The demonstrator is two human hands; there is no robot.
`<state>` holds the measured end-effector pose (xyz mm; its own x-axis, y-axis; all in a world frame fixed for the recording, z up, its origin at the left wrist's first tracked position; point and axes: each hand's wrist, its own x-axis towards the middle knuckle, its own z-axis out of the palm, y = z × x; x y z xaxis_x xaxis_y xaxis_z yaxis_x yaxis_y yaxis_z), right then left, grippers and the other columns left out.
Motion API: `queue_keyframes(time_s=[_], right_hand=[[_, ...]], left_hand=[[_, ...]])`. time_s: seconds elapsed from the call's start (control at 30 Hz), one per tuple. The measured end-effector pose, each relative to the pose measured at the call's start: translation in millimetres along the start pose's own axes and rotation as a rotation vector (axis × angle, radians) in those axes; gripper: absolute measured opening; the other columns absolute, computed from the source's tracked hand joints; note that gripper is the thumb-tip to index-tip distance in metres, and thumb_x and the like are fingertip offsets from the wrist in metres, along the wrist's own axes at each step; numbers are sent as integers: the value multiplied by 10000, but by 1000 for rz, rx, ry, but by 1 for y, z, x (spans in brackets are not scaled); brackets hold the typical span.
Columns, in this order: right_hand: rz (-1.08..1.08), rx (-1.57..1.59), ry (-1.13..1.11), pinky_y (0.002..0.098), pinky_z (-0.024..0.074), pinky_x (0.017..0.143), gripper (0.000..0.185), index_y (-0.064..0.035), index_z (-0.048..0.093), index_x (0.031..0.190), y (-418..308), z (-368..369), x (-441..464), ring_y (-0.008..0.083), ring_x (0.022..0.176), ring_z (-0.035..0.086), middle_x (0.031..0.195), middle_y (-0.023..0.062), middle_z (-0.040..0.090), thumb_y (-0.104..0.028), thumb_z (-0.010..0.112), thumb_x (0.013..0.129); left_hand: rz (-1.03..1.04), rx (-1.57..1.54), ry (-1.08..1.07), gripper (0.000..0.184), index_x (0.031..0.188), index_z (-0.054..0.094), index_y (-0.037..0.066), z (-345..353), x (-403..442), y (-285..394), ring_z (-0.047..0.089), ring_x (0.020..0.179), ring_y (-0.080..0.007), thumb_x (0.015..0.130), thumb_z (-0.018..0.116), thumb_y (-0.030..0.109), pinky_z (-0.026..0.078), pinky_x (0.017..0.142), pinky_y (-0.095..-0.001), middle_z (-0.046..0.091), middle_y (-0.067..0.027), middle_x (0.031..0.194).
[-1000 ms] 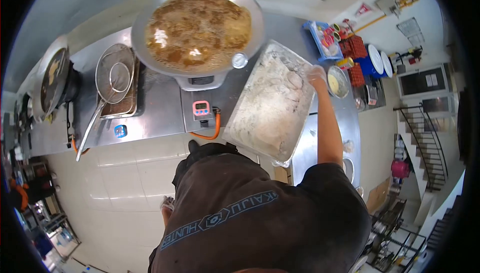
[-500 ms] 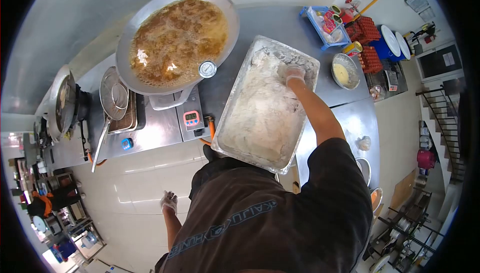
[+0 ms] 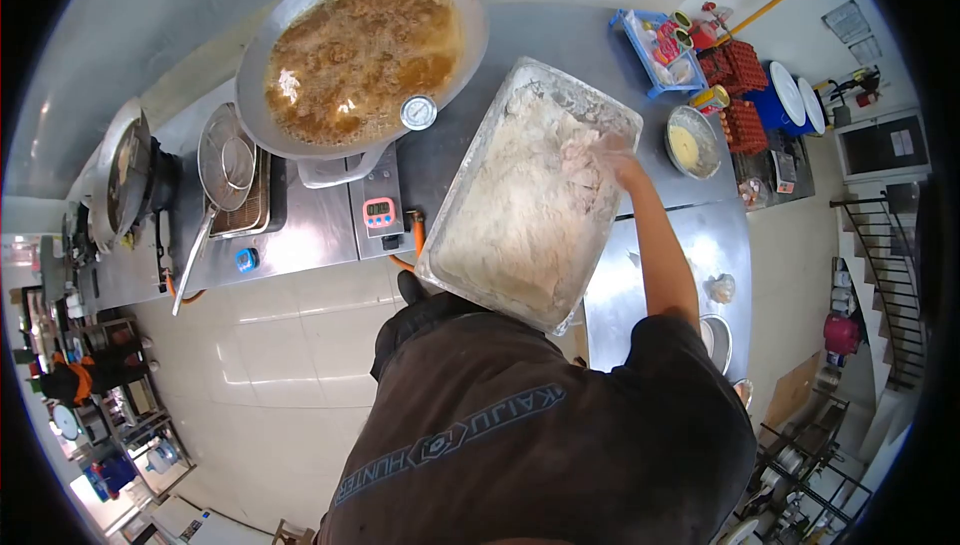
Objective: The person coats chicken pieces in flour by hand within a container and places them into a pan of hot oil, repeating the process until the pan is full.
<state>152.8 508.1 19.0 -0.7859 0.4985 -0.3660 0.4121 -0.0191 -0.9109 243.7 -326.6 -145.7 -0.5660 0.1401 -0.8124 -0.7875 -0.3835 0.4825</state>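
My right hand [image 3: 612,157], in a clear glove, is over the right side of a large metal tray [image 3: 462,185] of white flour [image 3: 515,205]. Floury lumps [image 3: 580,157] lie in the tray beside its fingers. Motion blurs the fingers, so what they hold, if anything, cannot be made out. My left hand is out of view. Behind the tray to the left, a wide pan [image 3: 475,30] holds bubbling brown oil [image 3: 365,55], with a round dial thermometer [image 3: 418,112] at its rim.
A pink timer [image 3: 379,213] and orange hose [image 3: 418,235] are left of the tray. Strainers [image 3: 222,160] rest on a rack at the left. A bowl of batter [image 3: 692,142], a blue basket [image 3: 640,45] and red egg trays [image 3: 742,125] stand at the right.
My right hand has gone from the tray's far right edge into the flour, then shifted slightly right, its fingers now blurred. My left hand, seen low at the left before, has left the view.
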Motion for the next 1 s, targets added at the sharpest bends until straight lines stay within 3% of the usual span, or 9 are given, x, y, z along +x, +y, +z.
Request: queue_keyframes(time_s=[0.03,0.2,0.33,0.4,0.43,0.5,0.63,0.9,1.0], right_hand=[[-35,359,-116,288,430,830,203,-51,598,960,30,1,-8,255,973,552,1043,158,580,-115,529,781],[-374,-682,-43,262,413,844,214,-83,618,939,172,63,-39,244,978,546,1051,128,583,-173,456,832],[-75,-1008,32,310,423,807,214,-71,626,859,139,127,-62,278,907,565,984,150,596,-202,482,770],[258,-754,255,371,433,766,251,-65,620,814,78,149,-79,307,883,562,955,137,604,-270,559,684],[192,-853,199,369,441,752,252,-63,622,814,99,143,-72,310,852,569,942,138,608,-270,562,683],[59,-1049,84,364,456,722,255,-59,624,812,185,120,-44,316,790,582,916,140,614,-271,570,682],[-90,-738,-19,341,468,701,251,-61,628,826,261,114,-31,307,757,589,925,141,614,-270,568,701],[320,196,195,303,516,624,231,-44,629,956,141,172,-84,196,828,589,978,113,612,-156,581,759],[-329,-1042,239,318,498,643,254,-45,632,931,181,155,-92,243,777,604,943,170,609,-209,583,744]], left_hand=[[-47,4,36,372,743,514,112,-1,2,3,484,659,-206,858,440,458,421,628,-351,519,-33,698],[-106,64,83,375,720,514,114,15,19,33,482,631,-203,862,437,452,424,613,-347,515,-27,665],[-149,197,213,378,701,515,116,50,55,83,480,608,-201,865,435,447,427,601,-343,511,-22,638],[-163,-8,11,341,694,528,115,-8,126,98,492,603,-179,864,468,405,437,596,-316,531,-15,633],[-139,79,315,312,740,544,108,12,135,114,504,618,-188,860,484,390,441,607,-313,550,-28,676],[-73,94,344,307,821,546,79,32,141,138,514,659,-203,857,493,379,446,624,-311,557,-47,734],[-71,104,251,313,828,540,72,38,141,165,511,675,-211,854,498,381,442,621,-307,552,-47,738],[-157,227,196,315,713,515,103,-38,144,156,496,625,-234,844,507,389,430,606,-361,541,-45,670],[-182,201,237,318,687,510,113,-61,145,161,495,616,-232,838,514,393,428,605,-369,536,-44,638]])
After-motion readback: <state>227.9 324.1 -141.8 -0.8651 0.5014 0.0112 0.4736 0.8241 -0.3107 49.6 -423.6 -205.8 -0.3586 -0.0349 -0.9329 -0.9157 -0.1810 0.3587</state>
